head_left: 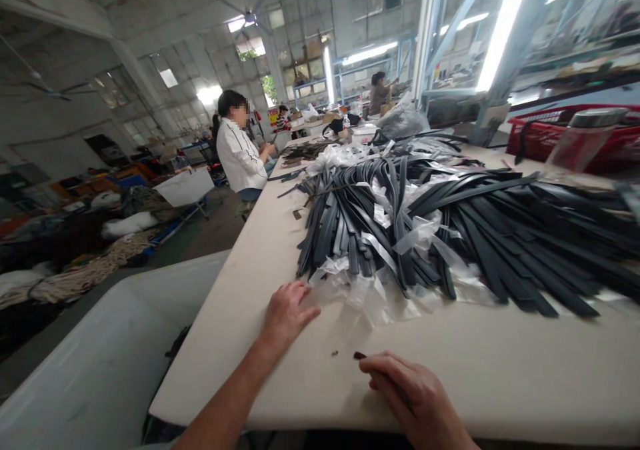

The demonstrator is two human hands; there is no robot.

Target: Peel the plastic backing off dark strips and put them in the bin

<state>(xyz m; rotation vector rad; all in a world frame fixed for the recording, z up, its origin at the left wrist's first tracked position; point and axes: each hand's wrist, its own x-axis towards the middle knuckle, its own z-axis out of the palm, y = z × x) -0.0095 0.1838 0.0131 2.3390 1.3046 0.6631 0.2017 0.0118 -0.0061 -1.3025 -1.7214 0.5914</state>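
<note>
My left hand lies flat on the beige table, fingers apart, its tips touching clear plastic wrapping at the near edge of a big pile of black straps. My right hand rests on the table near the front edge, fingers curled around the end of a small dark strip that pokes out past the fingertips. The pile spreads across the table's middle and right, with plastic bags mixed among the straps.
A large white bin stands left of the table. A person in a white shirt sits at the table's far left side. More strap piles lie further along. A red crate sits at the right.
</note>
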